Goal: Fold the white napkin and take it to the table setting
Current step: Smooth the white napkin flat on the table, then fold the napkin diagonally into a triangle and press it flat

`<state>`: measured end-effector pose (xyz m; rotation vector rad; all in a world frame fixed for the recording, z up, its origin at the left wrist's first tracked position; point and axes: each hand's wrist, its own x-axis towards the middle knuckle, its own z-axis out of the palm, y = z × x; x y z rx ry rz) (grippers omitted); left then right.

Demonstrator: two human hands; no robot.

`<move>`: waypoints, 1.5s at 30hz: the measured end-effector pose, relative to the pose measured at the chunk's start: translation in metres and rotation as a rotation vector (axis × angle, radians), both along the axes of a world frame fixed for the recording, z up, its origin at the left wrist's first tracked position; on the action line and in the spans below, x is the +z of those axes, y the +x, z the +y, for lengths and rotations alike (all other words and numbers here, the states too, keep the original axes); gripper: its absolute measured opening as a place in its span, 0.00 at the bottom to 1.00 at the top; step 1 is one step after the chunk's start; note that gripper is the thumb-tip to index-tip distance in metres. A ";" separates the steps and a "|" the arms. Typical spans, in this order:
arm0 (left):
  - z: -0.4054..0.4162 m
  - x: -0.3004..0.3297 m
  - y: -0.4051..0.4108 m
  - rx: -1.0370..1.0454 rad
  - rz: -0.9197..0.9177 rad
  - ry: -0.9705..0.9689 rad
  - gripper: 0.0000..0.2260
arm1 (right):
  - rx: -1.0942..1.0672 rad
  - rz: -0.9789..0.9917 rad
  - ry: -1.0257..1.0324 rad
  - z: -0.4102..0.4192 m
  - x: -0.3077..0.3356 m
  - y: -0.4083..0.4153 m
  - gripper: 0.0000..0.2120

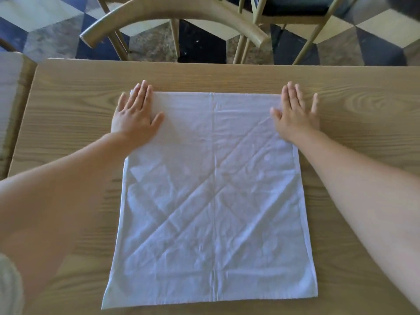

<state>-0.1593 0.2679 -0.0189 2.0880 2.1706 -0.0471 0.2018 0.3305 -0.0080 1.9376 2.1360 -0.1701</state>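
Both hands flat, fingers spread, gripping nothing: left hand (134, 114) and right hand (295, 114) press the far corners of the napkin (213, 201), spread unfolded on the table (68, 92). Smooth creases outward first, then match edges squarely before folding.

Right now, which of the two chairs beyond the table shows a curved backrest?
The nearer chair, behind the table's far edge, left of centre: its backrest arcs. The other chair, upper right, shows only straight rails.
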 end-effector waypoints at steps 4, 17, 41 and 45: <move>-0.046 0.010 0.024 0.057 0.026 0.084 0.30 | 0.299 0.178 0.072 -0.053 0.008 0.002 0.31; -0.238 -0.002 0.197 -0.181 -0.207 0.013 0.28 | 0.742 0.241 -0.082 -0.262 -0.001 0.082 0.34; -0.304 0.026 0.222 -0.057 -0.647 0.057 0.23 | 0.583 0.787 0.187 -0.253 0.049 0.074 0.07; -0.293 0.048 0.198 0.269 -0.843 0.074 0.13 | 0.405 0.935 0.185 -0.224 0.075 0.031 0.03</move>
